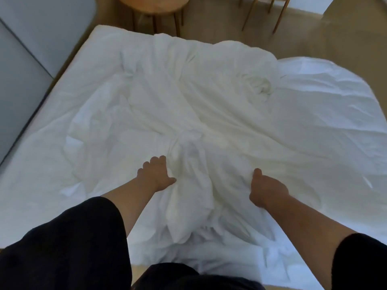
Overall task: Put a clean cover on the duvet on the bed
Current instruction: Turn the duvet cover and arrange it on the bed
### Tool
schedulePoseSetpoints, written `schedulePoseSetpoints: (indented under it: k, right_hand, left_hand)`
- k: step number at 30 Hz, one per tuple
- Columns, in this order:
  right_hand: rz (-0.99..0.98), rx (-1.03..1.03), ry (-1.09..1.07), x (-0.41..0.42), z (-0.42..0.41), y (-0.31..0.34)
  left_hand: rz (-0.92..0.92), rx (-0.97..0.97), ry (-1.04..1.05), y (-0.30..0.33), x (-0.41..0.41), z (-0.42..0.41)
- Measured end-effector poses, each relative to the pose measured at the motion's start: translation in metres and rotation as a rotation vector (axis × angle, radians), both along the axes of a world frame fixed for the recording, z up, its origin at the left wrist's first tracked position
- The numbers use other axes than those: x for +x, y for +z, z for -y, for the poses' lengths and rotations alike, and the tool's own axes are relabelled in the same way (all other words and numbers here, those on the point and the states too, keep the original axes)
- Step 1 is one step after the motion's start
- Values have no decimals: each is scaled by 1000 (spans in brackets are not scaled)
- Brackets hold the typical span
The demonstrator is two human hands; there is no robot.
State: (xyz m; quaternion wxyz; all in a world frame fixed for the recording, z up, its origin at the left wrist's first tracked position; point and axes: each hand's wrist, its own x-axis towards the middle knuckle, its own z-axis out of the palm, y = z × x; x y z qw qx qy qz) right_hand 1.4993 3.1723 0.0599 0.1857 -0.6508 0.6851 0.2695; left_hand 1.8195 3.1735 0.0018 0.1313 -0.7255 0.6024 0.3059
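Observation:
A white duvet (194,97) lies crumpled in a long heap down the middle of the bed (335,114), gathered into a narrow bunch near me. My left hand (156,174) grips a fold of the white fabric on the left of that bunch, fingers curled into the cloth. On the bunch's right side, my right hand (266,190) grips another fold, its fingertips buried in the fabric. White on white, I cannot tell the cover from the duvet. Both arms wear dark sleeves pushed up past the elbow.
A round wooden stool (152,7) stands beyond the bed's far edge, with the legs of a wooden chair (263,11) to its right on a tan floor. Grey wall panels (23,65) run along the bed's left side.

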Motion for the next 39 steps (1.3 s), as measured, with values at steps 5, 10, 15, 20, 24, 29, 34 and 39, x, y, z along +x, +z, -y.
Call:
schedulePoseSetpoints:
  k: [5,10,15,20,24,29,34,39]
  right_hand:
    - [326,217,30,0,-49,1]
    - [339,383,176,-37,-117,18]
    - [312,53,247,-91,-181,47]
    - [385,-418,267,-109,-214,78]
    - [328,-496,246,-94,-213,92]
    - [248,-547,-207,-96,-210,84]
    - [399,-714,-485,-69,-187,107]
    - [555,-712,-360,-41,-180,149]
  left_hand:
    - [-141,-36,139,-38,24,7]
    - [-375,-206,250,-33,16,33]
    - [-316,-80,-326,-6,-2,53]
    - [-428,372,-481,15,-68,27]
    - [-405,467,-482,23,-111,2]
    - [-271,399,-579,53,-119,-44]
    - [-381,-297,-295,84,-96,-123]
    - [-233,-251,-152,69,-87,-137]
